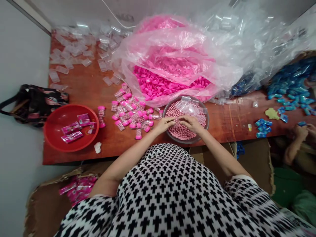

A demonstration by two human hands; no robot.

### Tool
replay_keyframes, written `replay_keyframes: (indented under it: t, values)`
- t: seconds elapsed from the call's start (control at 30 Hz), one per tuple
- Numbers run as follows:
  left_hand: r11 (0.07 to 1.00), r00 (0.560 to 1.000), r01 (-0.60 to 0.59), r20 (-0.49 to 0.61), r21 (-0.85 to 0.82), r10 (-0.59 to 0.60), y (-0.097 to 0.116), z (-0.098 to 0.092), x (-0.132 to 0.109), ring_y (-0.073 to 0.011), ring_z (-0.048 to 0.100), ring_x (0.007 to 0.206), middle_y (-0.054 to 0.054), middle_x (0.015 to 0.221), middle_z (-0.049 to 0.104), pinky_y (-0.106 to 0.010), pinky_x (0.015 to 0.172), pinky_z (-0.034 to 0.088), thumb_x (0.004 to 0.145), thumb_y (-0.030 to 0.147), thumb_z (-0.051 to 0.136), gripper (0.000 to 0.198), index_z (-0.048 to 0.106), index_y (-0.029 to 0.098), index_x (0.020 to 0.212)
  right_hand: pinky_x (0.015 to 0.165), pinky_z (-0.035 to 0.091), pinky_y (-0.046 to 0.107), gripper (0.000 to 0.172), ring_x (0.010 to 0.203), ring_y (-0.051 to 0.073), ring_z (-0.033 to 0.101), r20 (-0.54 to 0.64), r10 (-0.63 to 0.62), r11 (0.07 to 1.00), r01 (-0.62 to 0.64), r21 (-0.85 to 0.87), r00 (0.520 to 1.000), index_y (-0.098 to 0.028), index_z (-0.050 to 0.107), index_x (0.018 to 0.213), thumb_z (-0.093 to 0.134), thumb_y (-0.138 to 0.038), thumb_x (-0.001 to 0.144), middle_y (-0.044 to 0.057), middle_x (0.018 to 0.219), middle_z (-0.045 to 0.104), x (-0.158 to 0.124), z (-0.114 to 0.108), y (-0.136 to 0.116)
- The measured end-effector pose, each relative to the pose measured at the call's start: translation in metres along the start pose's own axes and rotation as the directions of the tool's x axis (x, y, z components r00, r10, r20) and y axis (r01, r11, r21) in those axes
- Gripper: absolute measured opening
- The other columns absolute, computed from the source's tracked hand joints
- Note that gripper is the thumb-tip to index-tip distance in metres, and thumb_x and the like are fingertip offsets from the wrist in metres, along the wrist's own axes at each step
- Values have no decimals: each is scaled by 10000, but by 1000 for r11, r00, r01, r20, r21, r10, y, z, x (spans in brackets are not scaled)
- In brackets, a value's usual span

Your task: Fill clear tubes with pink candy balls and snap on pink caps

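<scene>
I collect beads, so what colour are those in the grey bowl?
The beads are pink, seen best in the head view.

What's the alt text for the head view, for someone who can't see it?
A person's bare left hand and right hand nearly meet over a round dark-grey bowl of small pink beads. Behind is a translucent plastic bag of bright pink pieces; to the left, pink-capped clear containers and a round red bowl.

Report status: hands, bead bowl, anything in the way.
Left hand, right hand close together over bowl; grip unclear. Pink beads inside. Clear plastic pieces atop far beads.
</scene>
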State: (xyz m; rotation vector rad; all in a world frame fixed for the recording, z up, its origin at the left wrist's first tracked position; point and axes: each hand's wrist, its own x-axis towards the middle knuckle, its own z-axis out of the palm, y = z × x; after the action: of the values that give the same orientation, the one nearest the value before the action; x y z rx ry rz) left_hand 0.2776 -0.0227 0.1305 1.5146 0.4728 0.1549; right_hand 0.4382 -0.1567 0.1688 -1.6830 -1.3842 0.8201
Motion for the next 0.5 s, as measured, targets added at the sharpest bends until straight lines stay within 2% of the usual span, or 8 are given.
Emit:
replay_keyframes:
  t: [0.17, 0.3, 0.4, 0.5]
  values:
    - [989, 990, -129, 62, 68, 125, 8, -6, 4, -209, 632, 960, -80, 1019, 712, -348, 911, 459, 776, 300, 627, 304, 699, 148, 1029, 822, 511, 334, 251, 901, 182, 656, 98, -83, 983, 98, -158, 992, -216, 649, 1076, 546, -330, 878, 70, 992, 706, 7, -4, -1]
    - [984, 991, -130, 41, 120, 126, 10, -6, 1, -199, 631, 901, -75, 950, 717, -336, 866, 469, 776, 268, 626, 253, 706, 142, 981, 789, 522, 327, 255, 870, 194, 677, 142, -112, 976, 135, -168, 984, -204, 689, 1018, 536, -355, 881, 83, 961, 723, 8, 1, -4]
    - [988, 994, -99, -25, 120, 102, 11, -10, -6, -199, 634, 901, -72, 956, 715, -337, 861, 475, 789, 250, 597, 233, 699, 144, 970, 761, 524, 307, 281, 832, 183, 683, 200, -57, 990, 81, -115, 978, -226, 673, 1077, 556, -371, 867, 51, 944, 730, 18, -3, -12]
    - [996, 991, -58, -120, 67, 66, 16, -20, -16, -193, 639, 931, -54, 1016, 708, -334, 876, 481, 814, 279, 564, 264, 672, 170, 1029, 733, 516, 286, 312, 800, 169, 675, 109, 32, 993, -19, -119, 993, -229, 638, 1135, 556, -360, 864, 27, 924, 728, 49, -9, -19]
